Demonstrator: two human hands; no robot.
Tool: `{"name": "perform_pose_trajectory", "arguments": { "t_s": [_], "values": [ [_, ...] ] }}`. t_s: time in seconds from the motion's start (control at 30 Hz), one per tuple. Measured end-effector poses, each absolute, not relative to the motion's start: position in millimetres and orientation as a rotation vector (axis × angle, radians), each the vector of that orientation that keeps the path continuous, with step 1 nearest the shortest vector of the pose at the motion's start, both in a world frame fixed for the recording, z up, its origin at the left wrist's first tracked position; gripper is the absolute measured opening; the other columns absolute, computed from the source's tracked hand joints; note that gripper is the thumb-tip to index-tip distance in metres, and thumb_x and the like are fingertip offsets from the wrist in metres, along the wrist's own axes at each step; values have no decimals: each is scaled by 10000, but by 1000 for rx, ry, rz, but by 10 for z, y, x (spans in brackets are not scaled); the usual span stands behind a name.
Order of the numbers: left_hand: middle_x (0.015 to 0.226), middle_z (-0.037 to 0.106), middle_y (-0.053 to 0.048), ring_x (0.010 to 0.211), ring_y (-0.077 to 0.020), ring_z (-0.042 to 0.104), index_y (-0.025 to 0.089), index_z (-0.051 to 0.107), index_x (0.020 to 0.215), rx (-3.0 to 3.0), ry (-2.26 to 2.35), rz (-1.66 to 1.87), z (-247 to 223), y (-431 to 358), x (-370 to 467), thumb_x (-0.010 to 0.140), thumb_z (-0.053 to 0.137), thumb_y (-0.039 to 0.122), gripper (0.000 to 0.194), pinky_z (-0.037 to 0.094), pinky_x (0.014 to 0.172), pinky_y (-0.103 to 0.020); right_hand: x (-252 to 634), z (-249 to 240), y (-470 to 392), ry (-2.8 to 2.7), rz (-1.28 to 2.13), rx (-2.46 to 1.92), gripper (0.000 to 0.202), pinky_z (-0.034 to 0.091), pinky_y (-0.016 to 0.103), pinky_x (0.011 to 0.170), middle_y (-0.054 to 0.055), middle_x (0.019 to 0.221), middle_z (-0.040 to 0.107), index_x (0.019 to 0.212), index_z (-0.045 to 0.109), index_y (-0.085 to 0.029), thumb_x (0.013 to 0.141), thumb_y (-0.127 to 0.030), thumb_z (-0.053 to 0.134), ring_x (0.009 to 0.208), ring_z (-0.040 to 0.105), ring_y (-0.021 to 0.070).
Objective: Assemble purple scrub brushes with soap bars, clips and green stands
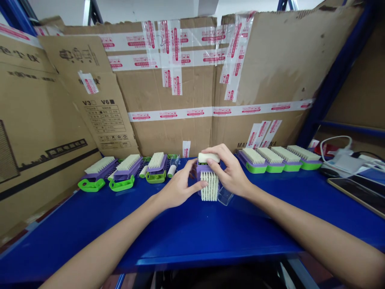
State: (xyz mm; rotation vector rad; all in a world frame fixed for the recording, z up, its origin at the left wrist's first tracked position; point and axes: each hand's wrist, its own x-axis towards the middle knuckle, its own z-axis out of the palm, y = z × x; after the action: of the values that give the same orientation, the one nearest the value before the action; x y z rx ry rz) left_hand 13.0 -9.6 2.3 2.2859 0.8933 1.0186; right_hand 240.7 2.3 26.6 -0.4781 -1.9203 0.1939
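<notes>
A purple brush with cream bristles (209, 186) stands at the middle of the blue surface, its bristles facing me. My left hand (180, 184) grips its left side, the thumb lying against the bristles. Across its top lies a white block (208, 157), pinched by the thumb and fingers of my right hand (229, 170). A bit of green shows beneath the block. Beside the brush, under my right hand, rests a clear plastic piece (225, 196).
On the left stand purple brushes (128, 163) with green parts (122, 183), and white rollers (171, 171). Several green-and-purple brushes (272, 155) line the right back. A phone (357, 195) and white charger (343, 160) lie far right. Taped cardboard (174, 92) walls the back.
</notes>
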Motion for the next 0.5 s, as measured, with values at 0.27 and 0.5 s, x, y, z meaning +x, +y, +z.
{"name": "perform_pose_trajectory", "arguments": {
  "t_s": [0.27, 0.5],
  "values": [
    [1420, 642, -167, 1274, -342, 633, 209, 396, 1573, 2302, 783, 1148, 30, -65, 105, 1040, 593, 658, 724, 529, 1071, -506, 2390, 244, 32, -1928, 227, -494, 228, 543, 429, 979, 87, 1220, 702, 1314, 624, -250, 1112, -315, 541, 1116, 674, 249],
    [1425, 634, -158, 1377, -350, 589, 227, 398, 1556, 2263, 790, 1163, 15, -71, 132, 1053, 653, 522, 636, 523, 1107, -522, 2374, 228, 34, -1888, 385, -514, 211, 546, 357, 873, 51, 1135, 730, 1241, 643, -232, 1070, -355, 647, 958, 685, 198]
  ]
}}
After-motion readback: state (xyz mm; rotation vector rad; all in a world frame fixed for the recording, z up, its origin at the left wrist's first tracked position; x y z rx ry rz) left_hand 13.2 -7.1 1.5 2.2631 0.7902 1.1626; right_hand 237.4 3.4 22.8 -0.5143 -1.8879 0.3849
